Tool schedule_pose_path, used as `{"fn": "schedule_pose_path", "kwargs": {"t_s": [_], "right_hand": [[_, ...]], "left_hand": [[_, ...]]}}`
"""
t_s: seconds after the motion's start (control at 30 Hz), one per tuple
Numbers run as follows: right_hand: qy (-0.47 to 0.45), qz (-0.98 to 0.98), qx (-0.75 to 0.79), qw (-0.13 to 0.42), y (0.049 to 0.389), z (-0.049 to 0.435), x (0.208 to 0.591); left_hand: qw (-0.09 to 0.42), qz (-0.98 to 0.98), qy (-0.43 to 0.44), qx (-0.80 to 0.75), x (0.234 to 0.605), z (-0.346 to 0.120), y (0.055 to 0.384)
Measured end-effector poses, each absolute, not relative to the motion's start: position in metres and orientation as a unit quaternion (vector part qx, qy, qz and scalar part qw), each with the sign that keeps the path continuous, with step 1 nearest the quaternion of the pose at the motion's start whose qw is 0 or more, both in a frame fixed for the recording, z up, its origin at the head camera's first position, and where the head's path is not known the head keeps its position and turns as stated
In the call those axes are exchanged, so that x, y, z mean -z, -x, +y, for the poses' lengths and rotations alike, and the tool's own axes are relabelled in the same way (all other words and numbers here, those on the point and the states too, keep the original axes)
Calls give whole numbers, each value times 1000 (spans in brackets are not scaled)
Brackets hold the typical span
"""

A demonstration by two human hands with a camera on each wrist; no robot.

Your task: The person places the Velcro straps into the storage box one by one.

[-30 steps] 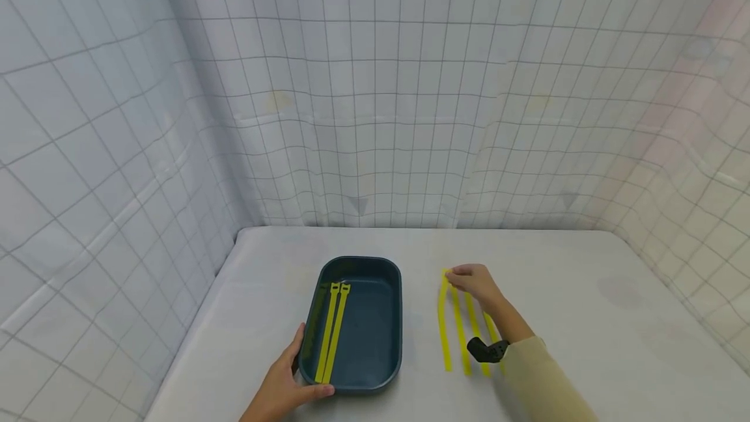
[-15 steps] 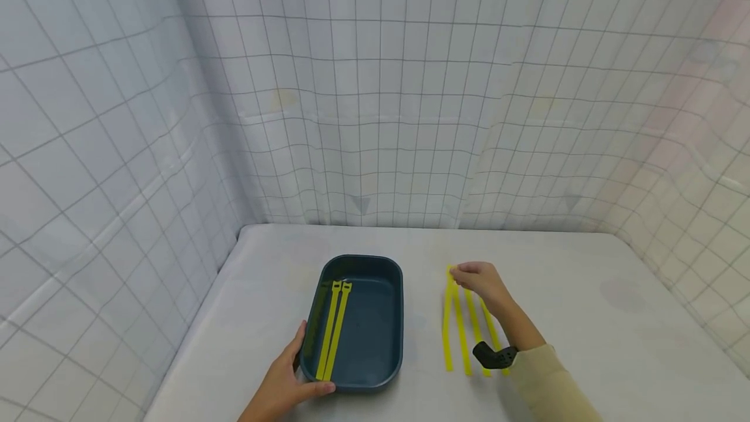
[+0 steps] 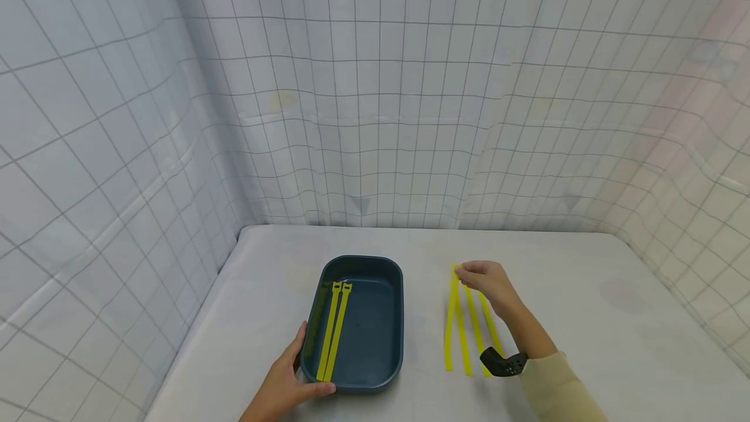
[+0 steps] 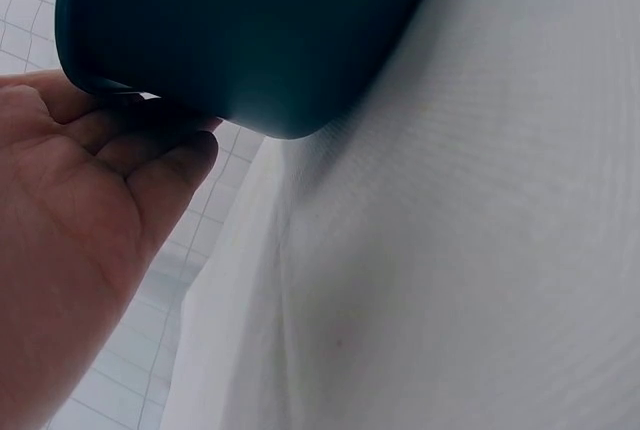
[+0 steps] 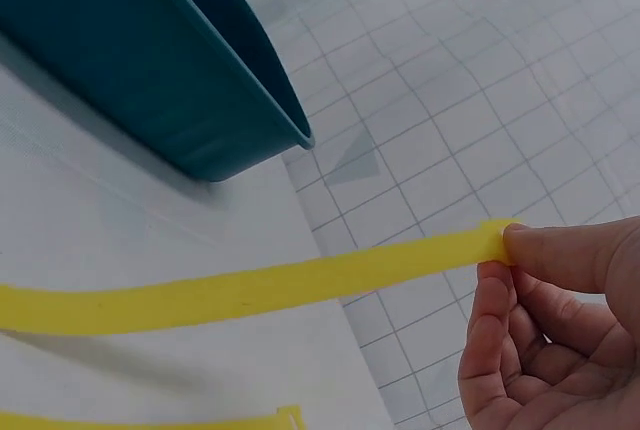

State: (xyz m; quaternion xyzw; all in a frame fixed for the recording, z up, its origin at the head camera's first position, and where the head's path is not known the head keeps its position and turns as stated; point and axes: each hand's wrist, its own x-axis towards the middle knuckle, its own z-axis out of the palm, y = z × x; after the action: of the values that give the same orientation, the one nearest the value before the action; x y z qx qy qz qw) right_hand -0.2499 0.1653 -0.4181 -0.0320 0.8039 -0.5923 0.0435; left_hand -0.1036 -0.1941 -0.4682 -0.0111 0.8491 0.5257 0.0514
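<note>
Left hand (image 3: 284, 383) grips the oblong teal plastic-looking tray (image 3: 370, 334), likely to steady it. Right hand (image 3: 489, 284) pinches the flat yellow strap (image 5: 240, 293) by its far end.

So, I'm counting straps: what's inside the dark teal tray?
Two yellow slotted straps lie side by side toward the left of the dark teal tray, slotted ends at the far side. Anything beneath them is covered and cannot be seen.
</note>
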Motion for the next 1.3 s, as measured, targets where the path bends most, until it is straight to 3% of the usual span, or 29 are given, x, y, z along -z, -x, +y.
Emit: {"fn": "schedule_pose_path", "kwargs": {"t_s": [1.3], "right_hand": [[48, 785, 618, 11, 211, 175, 387]], "left_hand": [[53, 850, 11, -524, 468, -193, 104]]}}
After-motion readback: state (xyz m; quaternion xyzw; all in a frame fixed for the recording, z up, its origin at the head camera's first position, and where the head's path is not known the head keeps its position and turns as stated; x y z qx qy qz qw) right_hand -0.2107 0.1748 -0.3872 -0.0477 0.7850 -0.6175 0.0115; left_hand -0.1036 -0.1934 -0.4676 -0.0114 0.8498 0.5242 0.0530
